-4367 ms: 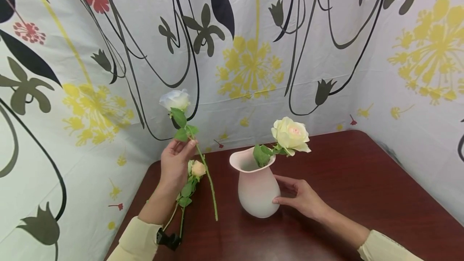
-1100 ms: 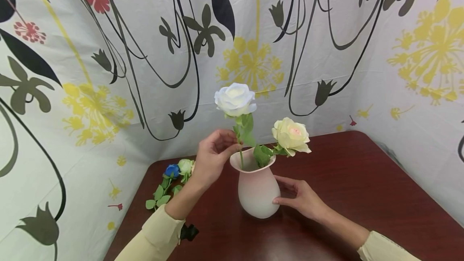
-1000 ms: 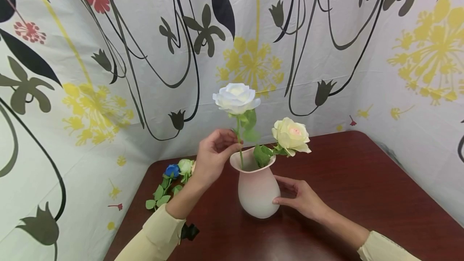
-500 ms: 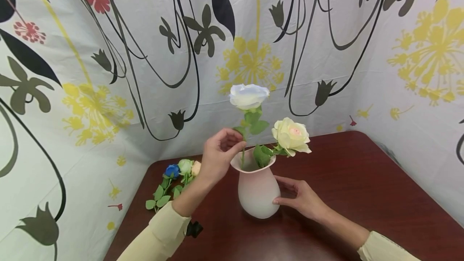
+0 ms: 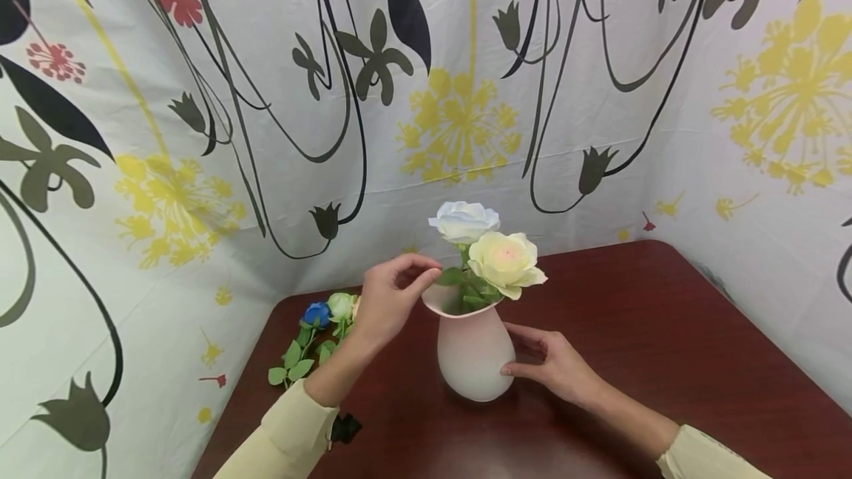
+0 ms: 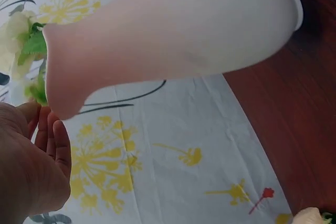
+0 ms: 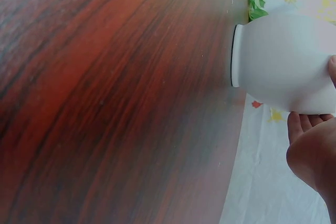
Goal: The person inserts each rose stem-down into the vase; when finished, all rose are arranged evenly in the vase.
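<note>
A pink-to-white vase (image 5: 475, 361) stands upright on the dark red table. The white rose (image 5: 464, 222) and the cream rose (image 5: 507, 261) stand in its mouth, their lower stems hidden inside. My left hand (image 5: 393, 298) is at the left of the rim, thumb and forefinger pinched together at the tip of a leaf (image 5: 451, 276) of the white rose. In the left wrist view these fingertips meet the green leaf (image 6: 37, 90) beside the rim. My right hand (image 5: 555, 364) grips the vase's right side, thumb in front and fingers behind.
Left of the vase lie a blue rose (image 5: 316, 314), a pale green rose (image 5: 341, 306) and a peach rose, partly hidden by my left forearm. A patterned white cloth (image 5: 266, 168) hangs behind the table (image 5: 599, 301). A black object (image 5: 346, 427) shows at my left cuff.
My left hand has brought the white rose over from the left and lowered it into the vase. The cream rose has shifted left. My right hand and the vase have stayed in place.
</note>
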`<state>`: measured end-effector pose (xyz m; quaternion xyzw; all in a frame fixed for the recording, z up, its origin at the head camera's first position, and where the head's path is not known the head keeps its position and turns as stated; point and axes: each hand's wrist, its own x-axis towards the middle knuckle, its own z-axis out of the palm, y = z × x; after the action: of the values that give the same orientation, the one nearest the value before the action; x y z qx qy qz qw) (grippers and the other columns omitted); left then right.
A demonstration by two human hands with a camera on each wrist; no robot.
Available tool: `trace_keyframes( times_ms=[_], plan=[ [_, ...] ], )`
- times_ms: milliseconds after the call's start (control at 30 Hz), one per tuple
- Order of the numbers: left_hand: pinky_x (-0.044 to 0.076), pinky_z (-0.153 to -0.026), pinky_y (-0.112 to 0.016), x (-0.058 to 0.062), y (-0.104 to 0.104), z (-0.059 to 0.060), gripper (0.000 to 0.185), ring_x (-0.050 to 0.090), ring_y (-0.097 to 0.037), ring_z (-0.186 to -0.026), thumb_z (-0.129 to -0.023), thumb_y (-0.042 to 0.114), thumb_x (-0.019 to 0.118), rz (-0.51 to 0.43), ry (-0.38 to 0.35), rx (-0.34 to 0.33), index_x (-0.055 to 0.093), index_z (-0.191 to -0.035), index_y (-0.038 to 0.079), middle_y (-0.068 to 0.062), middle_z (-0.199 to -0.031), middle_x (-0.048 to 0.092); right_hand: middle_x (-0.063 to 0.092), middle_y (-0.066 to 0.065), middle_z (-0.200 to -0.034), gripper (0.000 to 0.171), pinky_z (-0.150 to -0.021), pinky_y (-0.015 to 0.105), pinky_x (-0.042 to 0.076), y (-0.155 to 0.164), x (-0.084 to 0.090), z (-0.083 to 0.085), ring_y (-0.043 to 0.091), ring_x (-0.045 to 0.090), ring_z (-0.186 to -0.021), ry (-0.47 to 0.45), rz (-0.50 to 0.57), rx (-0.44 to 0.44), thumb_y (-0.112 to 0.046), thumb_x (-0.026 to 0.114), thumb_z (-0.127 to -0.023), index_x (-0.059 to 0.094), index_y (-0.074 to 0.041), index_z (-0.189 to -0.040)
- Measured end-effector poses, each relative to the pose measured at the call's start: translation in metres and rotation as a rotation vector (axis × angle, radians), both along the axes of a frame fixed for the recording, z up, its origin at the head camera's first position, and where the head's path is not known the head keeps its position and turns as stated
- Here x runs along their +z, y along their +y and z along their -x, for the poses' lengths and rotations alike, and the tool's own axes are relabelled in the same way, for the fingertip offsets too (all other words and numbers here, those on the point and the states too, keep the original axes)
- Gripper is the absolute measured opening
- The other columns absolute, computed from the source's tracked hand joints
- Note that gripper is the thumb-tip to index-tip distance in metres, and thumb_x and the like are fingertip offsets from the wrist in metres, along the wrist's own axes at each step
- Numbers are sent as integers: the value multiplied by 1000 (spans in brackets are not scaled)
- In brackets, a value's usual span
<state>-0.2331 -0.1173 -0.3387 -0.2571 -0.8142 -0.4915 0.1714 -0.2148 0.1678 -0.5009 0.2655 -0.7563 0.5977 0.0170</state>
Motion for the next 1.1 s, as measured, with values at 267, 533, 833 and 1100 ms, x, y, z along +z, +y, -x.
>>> trace_keyframes(
  times_ms=[267,533,833,1100],
  plan=[
    [60,-80,-28,-10,-21,6,11,73,-14,-88,-100,19,78,-59,23,68,82,-106,11,4,-102,78,63,20,-145,68,-100,46,57,-1,-1,0,24,69,-122,5,15,-2,-15,88,-89,59,3,-148],
    [59,-82,-23,-20,-53,18,16,75,-23,-99,-101,19,77,-144,-38,148,80,-113,10,-6,-109,79,63,20,-145,67,-100,45,58,-1,0,0,23,69,-122,4,12,-5,-15,88,-89,59,3,-147],
    [57,-93,-27,-41,-94,35,27,71,-16,-110,-104,18,73,-241,-162,288,75,-128,6,-4,-121,77,63,19,-145,68,-100,40,58,0,1,0,27,68,-124,-6,9,1,-17,88,-90,59,2,-148],
    [57,-98,-30,-70,-122,44,33,68,-26,-122,-105,16,70,-338,-291,368,70,-136,3,-11,-130,74,64,19,-145,68,-99,38,58,0,1,0,23,69,-123,4,4,-6,-17,88,-90,59,2,-148]
  ],
)
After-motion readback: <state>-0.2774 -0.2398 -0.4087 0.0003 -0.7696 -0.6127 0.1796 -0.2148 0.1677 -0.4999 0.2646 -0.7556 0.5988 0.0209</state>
